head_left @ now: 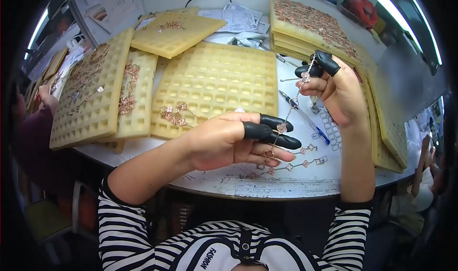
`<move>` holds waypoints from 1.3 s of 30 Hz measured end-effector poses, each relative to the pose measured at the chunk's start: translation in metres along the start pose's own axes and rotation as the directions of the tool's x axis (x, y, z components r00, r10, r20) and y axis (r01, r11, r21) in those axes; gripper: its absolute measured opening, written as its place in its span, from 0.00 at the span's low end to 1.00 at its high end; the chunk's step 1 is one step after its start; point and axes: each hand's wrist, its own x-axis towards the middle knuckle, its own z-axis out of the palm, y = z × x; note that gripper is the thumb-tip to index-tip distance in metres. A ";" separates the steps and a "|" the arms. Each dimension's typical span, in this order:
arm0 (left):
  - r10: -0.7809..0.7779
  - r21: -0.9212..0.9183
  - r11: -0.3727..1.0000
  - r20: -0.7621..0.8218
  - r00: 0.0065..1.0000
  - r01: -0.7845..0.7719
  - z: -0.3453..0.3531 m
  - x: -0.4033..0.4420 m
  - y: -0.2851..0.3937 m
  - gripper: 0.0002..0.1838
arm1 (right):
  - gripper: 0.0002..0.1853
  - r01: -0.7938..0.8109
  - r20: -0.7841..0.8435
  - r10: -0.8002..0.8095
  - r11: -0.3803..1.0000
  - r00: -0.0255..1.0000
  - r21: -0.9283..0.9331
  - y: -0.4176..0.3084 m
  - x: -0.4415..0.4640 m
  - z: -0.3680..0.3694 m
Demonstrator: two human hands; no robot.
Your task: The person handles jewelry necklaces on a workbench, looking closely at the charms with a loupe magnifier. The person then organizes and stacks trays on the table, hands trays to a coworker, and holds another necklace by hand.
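Observation:
A rose-gold clover-link bracelet chain hangs slantwise between my two hands. At its upper end my right hand pinches the chain between thumb and finger, both in black finger cots. Lower down, my left hand has the chain lying across its black-cotted fingers, near a clover link; whether the thumb grips it firmly is hard to see. Below that hand, more clover chain lies on the white table. Just behind my left hand, several clover pieces rest on a yellow gridded tray.
Yellow trays with jewelry lean at left, and another tray overlaps the middle one. Stacked trays stand at back right. A blue pen and tweezers lie between my hands. Other people sit at both sides.

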 end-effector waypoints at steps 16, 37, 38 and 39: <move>0.130 0.320 0.947 -0.274 0.953 -0.037 -0.010 -0.003 0.001 0.10 | 0.11 0.088 -0.101 -0.104 0.984 0.989 -0.156 -0.015 -0.015 -0.010; 0.052 0.294 0.956 -0.224 0.973 0.017 -0.009 -0.002 0.012 0.15 | 0.09 0.006 -0.207 -0.061 0.967 0.976 -0.255 -0.004 -0.064 -0.054; 0.036 0.304 0.952 -0.254 0.967 0.044 -0.006 -0.002 0.013 0.14 | 0.09 0.026 -0.202 -0.076 0.971 0.976 -0.239 -0.004 -0.066 -0.052; 0.020 0.313 0.947 -0.283 0.959 0.072 -0.005 -0.003 0.014 0.13 | 0.09 0.026 -0.202 -0.076 0.971 0.977 -0.238 -0.004 -0.066 -0.052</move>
